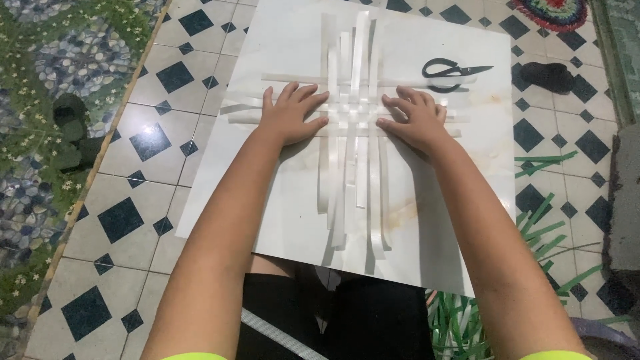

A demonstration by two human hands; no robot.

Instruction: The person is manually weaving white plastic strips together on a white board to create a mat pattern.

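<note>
Both hands lay flat on a lattice of white strips (353, 113) woven in a cross shape on a large white sheet (460, 220) spread over the tiled floor (153, 153). The left hand (292, 115) rested palm down at about nine o'clock from the woven centre, fingers spread and extended, pressing on the horizontal strips without gripping anything. The right hand (417, 119) sat at about three o'clock from that centre, also palm down, its fingers slightly curled with the tips touching the strips at the edge of the weave; it held nothing closed in its grasp. The vertical strips ran from twelve o'clock at the top edge of the sheet down towards six o'clock, their loose ends fanning out near the person's lap. The horizontal strips reached out beneath both hands towards nine and three o'clock. A pair of black scissors (453, 71) lay on the sheet at roughly two o'clock from the weave, just beyond the right hand and apart from it. A pile of green strips (540, 233) lay on the floor at about four o'clock, off the sheet's right edge.
</note>
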